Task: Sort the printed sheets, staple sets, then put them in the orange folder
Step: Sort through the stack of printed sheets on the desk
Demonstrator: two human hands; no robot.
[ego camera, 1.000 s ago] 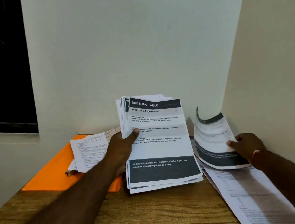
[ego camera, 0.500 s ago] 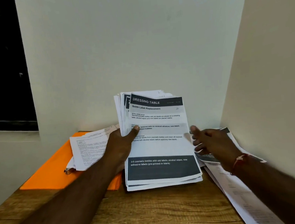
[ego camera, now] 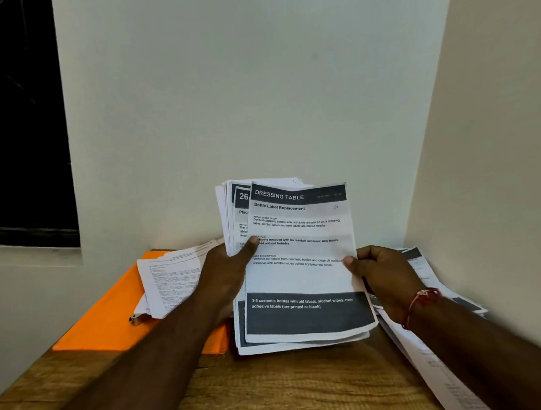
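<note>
A stack of printed sheets (ego camera: 301, 277) stands tilted above the wooden table, its top page headed "DRESSING TABLE". My left hand (ego camera: 227, 267) grips the stack's left edge, thumb on the front. My right hand (ego camera: 381, 273) pinches the top sheet's right edge, which has slid a little to the right off the stack. The orange folder (ego camera: 109, 320) lies flat at the left, with a set of text pages (ego camera: 171, 279) on it. A stapler (ego camera: 137, 319) peeks out under those pages.
More printed sheets (ego camera: 439, 353) lie along the right wall, running toward the table's front edge. The wooden table (ego camera: 279, 390) sits in a corner between two pale walls. A dark window (ego camera: 10, 129) is at the upper left.
My right hand laid a dark-headed sheet on the right pile, came back left and took the top sheet's right edge. The left hand kept holding the stack.
</note>
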